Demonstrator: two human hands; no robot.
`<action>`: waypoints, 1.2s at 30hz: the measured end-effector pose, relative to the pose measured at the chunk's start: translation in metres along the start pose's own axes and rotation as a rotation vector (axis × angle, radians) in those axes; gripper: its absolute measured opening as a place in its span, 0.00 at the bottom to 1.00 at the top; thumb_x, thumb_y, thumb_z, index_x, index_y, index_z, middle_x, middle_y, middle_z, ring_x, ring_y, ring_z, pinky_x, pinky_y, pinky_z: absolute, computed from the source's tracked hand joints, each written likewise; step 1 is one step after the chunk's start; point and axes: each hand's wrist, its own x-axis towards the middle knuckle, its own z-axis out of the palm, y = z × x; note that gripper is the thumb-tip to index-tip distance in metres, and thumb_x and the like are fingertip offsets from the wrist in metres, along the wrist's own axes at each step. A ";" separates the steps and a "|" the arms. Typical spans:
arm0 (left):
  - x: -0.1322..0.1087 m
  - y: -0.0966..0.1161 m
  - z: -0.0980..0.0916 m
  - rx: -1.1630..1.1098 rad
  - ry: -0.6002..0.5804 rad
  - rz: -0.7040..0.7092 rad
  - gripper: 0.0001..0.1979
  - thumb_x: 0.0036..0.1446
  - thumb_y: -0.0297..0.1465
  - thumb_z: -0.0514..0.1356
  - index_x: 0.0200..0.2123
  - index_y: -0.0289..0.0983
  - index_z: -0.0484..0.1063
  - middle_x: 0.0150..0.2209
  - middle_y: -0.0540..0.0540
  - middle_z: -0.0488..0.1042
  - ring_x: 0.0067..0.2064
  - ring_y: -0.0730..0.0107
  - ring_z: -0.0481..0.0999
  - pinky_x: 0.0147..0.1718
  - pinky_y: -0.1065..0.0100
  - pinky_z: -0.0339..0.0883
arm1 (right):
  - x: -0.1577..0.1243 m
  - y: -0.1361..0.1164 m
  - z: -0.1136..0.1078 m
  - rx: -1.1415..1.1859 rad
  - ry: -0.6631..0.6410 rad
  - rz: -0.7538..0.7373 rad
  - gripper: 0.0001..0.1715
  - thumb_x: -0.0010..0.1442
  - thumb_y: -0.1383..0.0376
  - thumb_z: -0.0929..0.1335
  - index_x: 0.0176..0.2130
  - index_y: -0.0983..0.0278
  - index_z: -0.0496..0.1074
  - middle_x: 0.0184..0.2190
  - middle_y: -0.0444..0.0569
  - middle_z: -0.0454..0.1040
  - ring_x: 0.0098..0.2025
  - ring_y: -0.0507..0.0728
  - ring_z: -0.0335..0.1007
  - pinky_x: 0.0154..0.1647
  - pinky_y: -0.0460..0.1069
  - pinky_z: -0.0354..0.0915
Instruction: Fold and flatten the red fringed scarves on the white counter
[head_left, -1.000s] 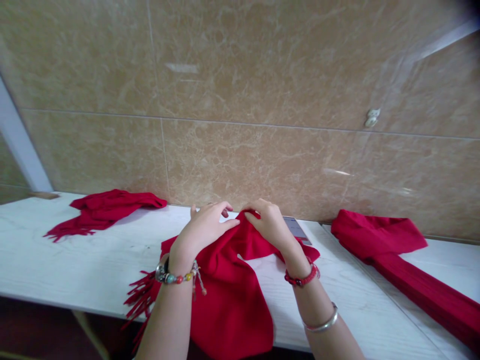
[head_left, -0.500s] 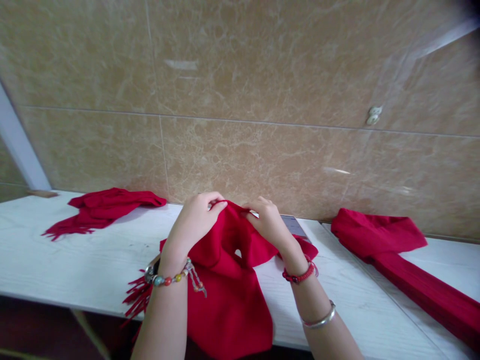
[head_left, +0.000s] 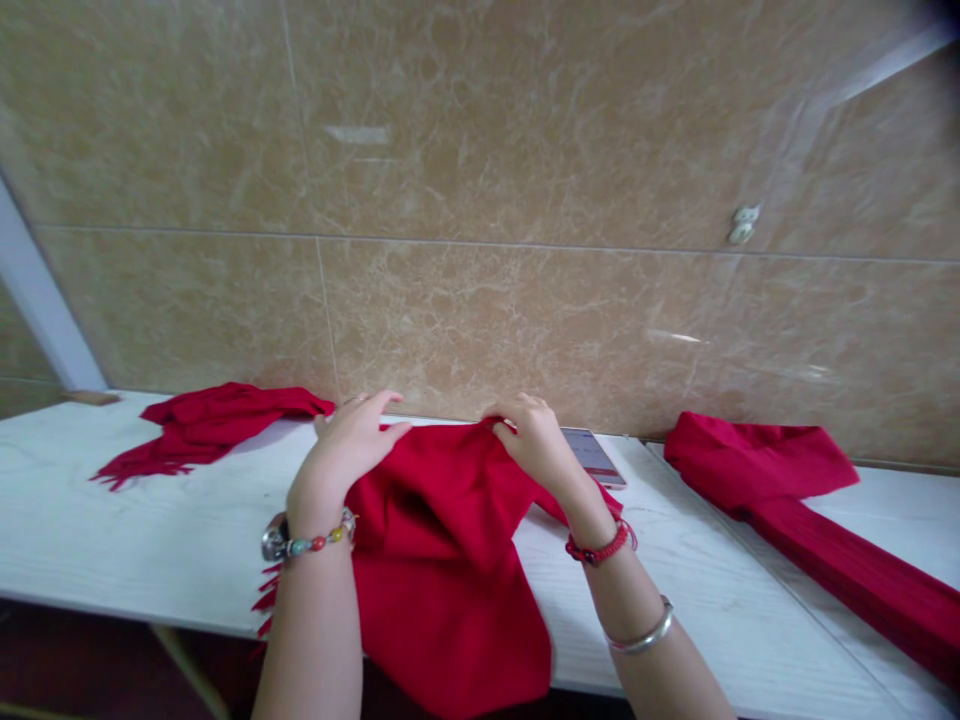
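Note:
A red fringed scarf (head_left: 442,560) lies over the front of the white table (head_left: 150,530) and hangs past its edge. My left hand (head_left: 346,450) pinches the scarf's upper left edge and holds it out to the left. My right hand (head_left: 534,442) grips the upper right edge of the same scarf, fingers closed on the cloth. Both wrists wear bracelets. Between the hands the fabric is stretched into a wide panel with a dark fold in the middle.
A second red scarf (head_left: 210,420) lies bunched at the back left. A third one, folded long (head_left: 810,520), lies at the right on the adjoining table. A phone (head_left: 592,455) lies flat behind my right hand. A tan marble wall stands directly behind.
My left hand has moved left with the scarf's edge, spreading the bunched cloth wide. The small gap in the fabric has closed. My right hand has stayed in place.

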 end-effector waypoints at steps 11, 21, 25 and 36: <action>-0.002 0.049 0.004 -0.178 0.025 0.209 0.10 0.55 0.31 0.51 0.31 0.38 0.73 0.34 0.48 0.76 0.37 0.67 0.74 0.38 0.70 0.62 | 0.000 -0.007 -0.004 -0.052 0.024 0.037 0.11 0.54 0.72 0.63 0.33 0.63 0.74 0.30 0.48 0.76 0.36 0.56 0.67 0.41 0.50 0.58; -0.001 0.018 -0.015 -0.051 0.334 -0.089 0.10 0.53 0.33 0.52 0.30 0.39 0.73 0.33 0.48 0.76 0.36 0.65 0.74 0.37 0.70 0.63 | 0.000 0.013 -0.004 -0.205 0.031 0.087 0.10 0.57 0.69 0.63 0.31 0.64 0.73 0.30 0.50 0.76 0.36 0.56 0.68 0.43 0.50 0.57; 0.000 0.003 -0.020 0.015 0.501 -0.230 0.12 0.54 0.34 0.51 0.32 0.38 0.73 0.33 0.46 0.76 0.36 0.64 0.73 0.36 0.68 0.63 | -0.002 0.030 -0.004 -0.281 0.026 0.184 0.11 0.57 0.70 0.62 0.27 0.65 0.73 0.28 0.52 0.75 0.34 0.57 0.68 0.39 0.50 0.58; 0.000 0.038 0.002 -0.255 -0.034 0.228 0.12 0.55 0.34 0.49 0.28 0.37 0.71 0.30 0.50 0.75 0.33 0.69 0.72 0.33 0.72 0.61 | -0.001 -0.005 0.038 0.244 0.004 -0.074 0.21 0.53 0.64 0.67 0.48 0.63 0.66 0.42 0.54 0.71 0.45 0.57 0.66 0.45 0.52 0.61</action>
